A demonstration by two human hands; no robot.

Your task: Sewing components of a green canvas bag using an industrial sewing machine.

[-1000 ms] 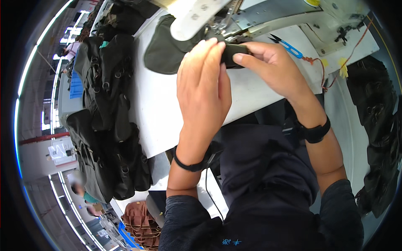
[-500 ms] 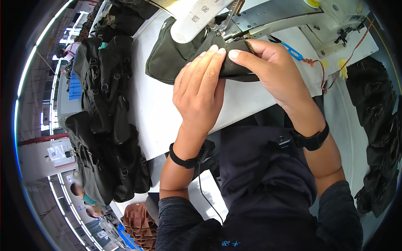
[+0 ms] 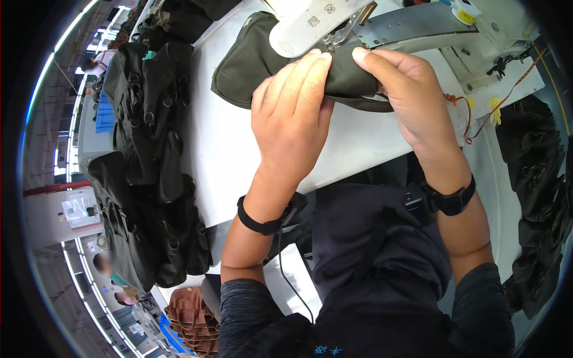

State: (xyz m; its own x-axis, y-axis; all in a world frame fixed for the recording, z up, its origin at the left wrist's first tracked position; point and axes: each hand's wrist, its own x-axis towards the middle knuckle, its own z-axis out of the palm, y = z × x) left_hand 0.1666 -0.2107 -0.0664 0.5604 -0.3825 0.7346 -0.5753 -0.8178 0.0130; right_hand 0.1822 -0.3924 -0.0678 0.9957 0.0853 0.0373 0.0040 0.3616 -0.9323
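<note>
A dark olive-green fabric bag lies under the head of a sewing machine, by the presser foot. My left hand rests over its near edge, fingers straight and pressed together on the cloth, thumb mostly hidden below. On the bag's right end, my right hand pinches the fabric between thumb and fingers, the thumb on top. Both sets of fingertips are close to the presser foot. The needle point cannot be made out.
Dark bags hang in a pile at the left of the white table. More dark pieces hang at the right. An orange cord trails beside my right wrist. Brown pieces are stacked at lower left. People sit farther off.
The bag and both hands have shifted slightly right in the picture, as have the machine parts. The blue thread snips by my right hand are now hidden.
</note>
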